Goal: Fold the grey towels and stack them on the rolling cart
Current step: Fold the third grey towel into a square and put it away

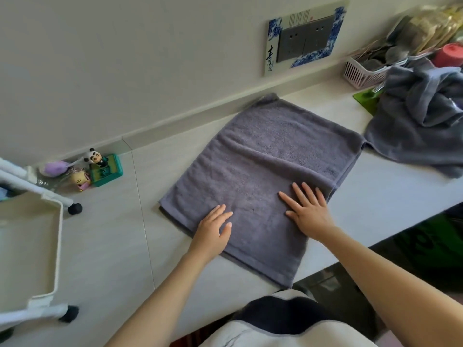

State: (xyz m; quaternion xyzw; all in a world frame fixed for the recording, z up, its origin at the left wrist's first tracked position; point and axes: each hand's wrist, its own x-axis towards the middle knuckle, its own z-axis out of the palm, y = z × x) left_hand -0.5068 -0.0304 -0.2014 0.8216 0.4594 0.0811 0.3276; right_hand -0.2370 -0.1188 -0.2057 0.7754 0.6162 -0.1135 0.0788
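The left hand (pixel 213 232) and the right hand (pixel 307 212) lie flat on the near part of a grey towel (pixel 260 171), fingers straight and a little spread, gripping nothing. The towel is spread on the pale counter (pixel 375 194), folded over once. At the left stands the white rolling cart (pixel 32 246). Far right lies a crumpled pile of grey towels (pixel 421 121), just beside a pink basket (pixel 360 73).

The cart (pixel 30 244) is cut off by the left edge, with only one tray corner and two wheels showing. The towel heap (pixel 421 121) runs past the right edge. The basket's (pixel 360 71) contents are blurred.
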